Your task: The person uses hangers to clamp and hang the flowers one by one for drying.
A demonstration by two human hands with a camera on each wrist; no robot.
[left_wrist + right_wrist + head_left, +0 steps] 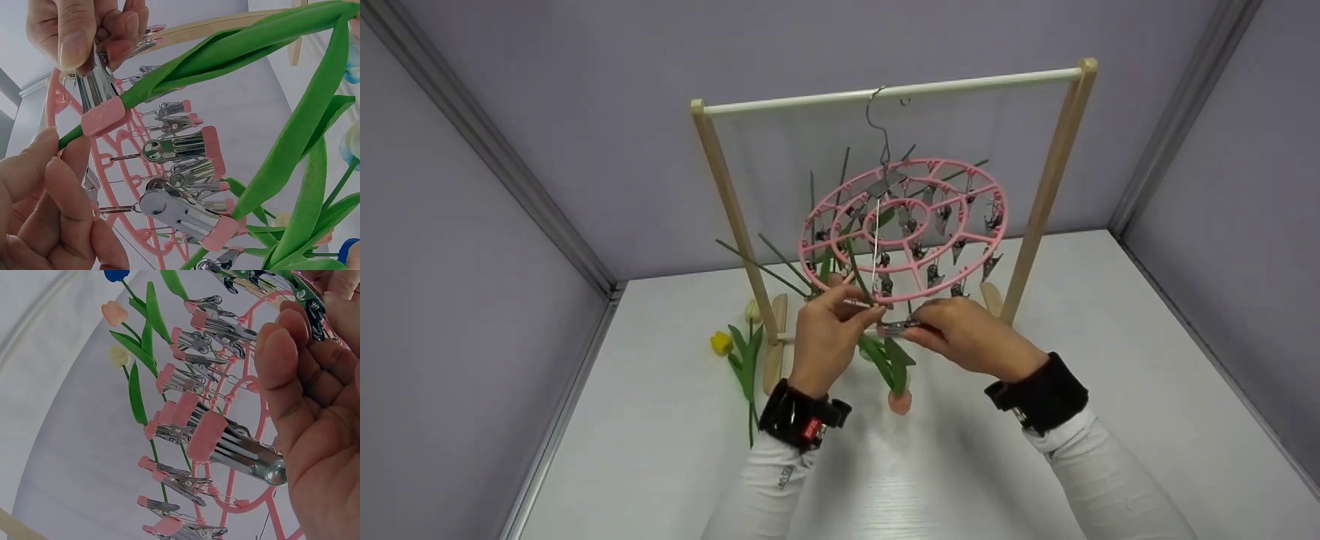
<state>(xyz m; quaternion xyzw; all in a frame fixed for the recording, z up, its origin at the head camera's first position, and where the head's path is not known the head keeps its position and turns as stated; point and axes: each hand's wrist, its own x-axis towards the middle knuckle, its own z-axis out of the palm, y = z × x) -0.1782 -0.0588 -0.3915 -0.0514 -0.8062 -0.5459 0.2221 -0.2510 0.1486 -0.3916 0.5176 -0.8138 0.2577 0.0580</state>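
Note:
A pink round clip hanger [952, 163] hangs by its metal hook [871, 116] from a white rod. At its near edge my left hand [826, 337] pinches the green stem of an artificial tulip between thumb and fingers. The tulip's peach head [899, 401] points down toward the table, its green leaves [889, 361] below the hands. My right hand [971, 335] pinches the handles of a metal clip [103, 115]. In the left wrist view, the clip's pink tips lie across the stem, just beside the left fingertips.
Wooden posts [1044, 191] carry the white rod [802, 100]. Several other metal clips [236, 450] dangle from the hanger. Blue [116, 274], peach [114, 313] and cream [120, 355] tulips hang among them. A yellow tulip [721, 343] shows left of the left post.

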